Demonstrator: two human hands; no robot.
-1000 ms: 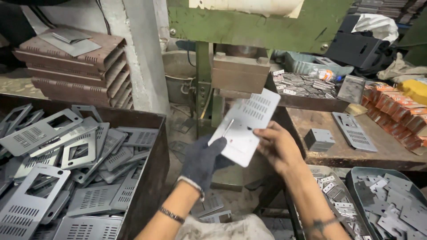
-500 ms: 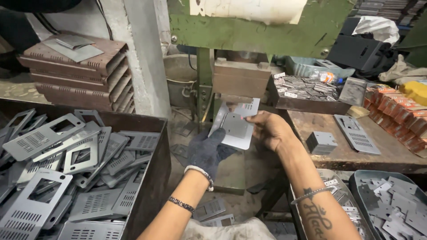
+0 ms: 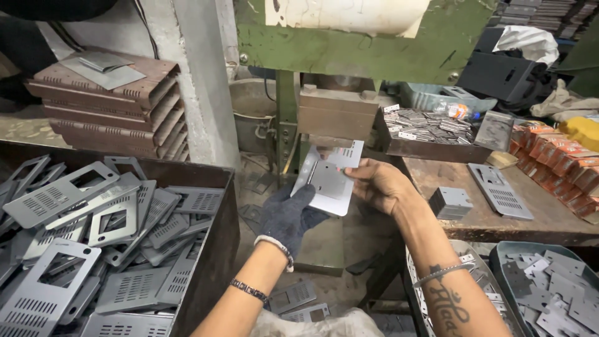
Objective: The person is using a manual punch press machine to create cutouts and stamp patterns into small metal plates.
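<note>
Pale grey perforated metal plate (image 3: 329,181), flat, with square raised centre. Gripped at 7 o'clock by gloved left hand (image 3: 288,215), pinched at 3 o'clock by bare right hand (image 3: 377,185).

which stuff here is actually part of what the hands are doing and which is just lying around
In hand:
left hand, gloved, and right hand, bare, both on the metal plate
press block just above it

Lying about:
bin of slotted plates
small metal box
orange packets
brown stacked trays

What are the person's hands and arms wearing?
The left hand wears a dark knit glove with a pale cuff, plus a dark beaded bracelet on that wrist. The right hand is bare, with a thin metal bangle and a dark tattoo on its forearm. No sleeves show.
</note>
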